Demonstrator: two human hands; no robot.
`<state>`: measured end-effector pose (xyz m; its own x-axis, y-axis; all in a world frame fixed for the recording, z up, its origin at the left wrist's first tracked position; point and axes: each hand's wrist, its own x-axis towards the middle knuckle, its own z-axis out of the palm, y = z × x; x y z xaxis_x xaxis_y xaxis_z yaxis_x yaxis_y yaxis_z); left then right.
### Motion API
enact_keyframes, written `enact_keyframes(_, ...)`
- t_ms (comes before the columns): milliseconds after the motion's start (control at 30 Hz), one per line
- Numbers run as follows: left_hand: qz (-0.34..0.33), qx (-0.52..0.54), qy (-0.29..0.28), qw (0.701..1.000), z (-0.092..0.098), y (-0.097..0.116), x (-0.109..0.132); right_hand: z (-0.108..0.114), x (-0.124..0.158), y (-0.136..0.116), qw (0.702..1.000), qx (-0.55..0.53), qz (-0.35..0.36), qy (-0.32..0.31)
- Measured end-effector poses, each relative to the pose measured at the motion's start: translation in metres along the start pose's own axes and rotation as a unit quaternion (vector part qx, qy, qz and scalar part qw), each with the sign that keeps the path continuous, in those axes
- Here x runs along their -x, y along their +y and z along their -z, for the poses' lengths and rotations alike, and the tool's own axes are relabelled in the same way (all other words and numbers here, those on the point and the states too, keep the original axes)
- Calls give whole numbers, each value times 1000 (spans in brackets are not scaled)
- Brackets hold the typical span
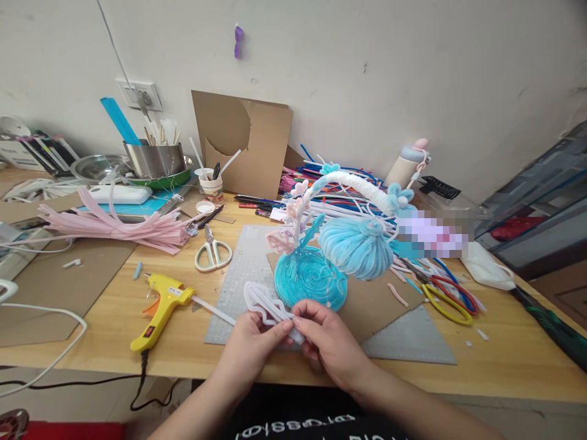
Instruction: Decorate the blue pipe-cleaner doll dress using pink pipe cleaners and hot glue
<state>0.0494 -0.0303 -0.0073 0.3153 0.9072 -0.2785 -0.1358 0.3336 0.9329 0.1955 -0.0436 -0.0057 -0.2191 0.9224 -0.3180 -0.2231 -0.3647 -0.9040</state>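
Near the table's front edge, my left hand point(257, 339) and my right hand point(328, 336) meet around a bent white pipe cleaner piece point(266, 304). Its fuzzy loops stick out past my left fingers, while the lower end is pinched between both thumbs and fingertips. Just beyond stands a pipe cleaner lamp-like model. It has a coiled turquoise base point(312, 278), a curved white and blue arm point(353, 183) with small flowers, and a pleated light blue shade point(358, 247) hanging from it. My fingers partly hide the white piece.
A yellow glue gun point(160, 305), its glue stick pointing toward my left hand, lies left of the grey cutting mat point(247, 244). White-handled scissors point(212, 252) and pink pipe cleaners point(119, 223) lie farther back. Yellow-and-red-handled pliers point(452, 299) rest at the right. Cardboard point(243, 140) leans on the wall.
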Motion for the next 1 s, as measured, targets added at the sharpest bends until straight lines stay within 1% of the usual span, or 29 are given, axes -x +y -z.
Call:
enact_keyframes(100, -7, 0, -38, 999, -1, 1, 1, -1, -1, 3, 999, -46, -11, -5)
enact_keyframes(200, -16, 9, -40, 999, -1, 0, 2, -2, -2, 5, 998, -62, -3, -10)
enact_keyframes(367, -30, -5, -14, 999, 0, -2, 1, -1, -3, 9, 999, -50, 12, -1)
enact_keyframes(500, -48, -14, -6, 999, 1, 0, 2, 2, -2, 12, 999, -46, 28, -6)
enact_keyframes(567, -54, -6, 1, 999, 1, 1, 3, 2, 0, 12, 998, -45, 42, -19)
enact_keyframes(700, -76, 16, 37, 996, 1, 4, 3, 0, 2, 10, 996, -18, 51, -66)
enact_keyframes(800, -80, 32, 37, 996, 0, 3, 4, -2, 4, 8, 995, 24, 54, -83)
enact_keyframes(900, -72, 48, 33, 996, -1, 3, 5, -3, 3, 8, 995, 48, 61, -68)
enact_keyframes(1000, -71, 50, 75, 993, 2, 3, 6, -3, 3, 9, 995, 66, 66, -29)
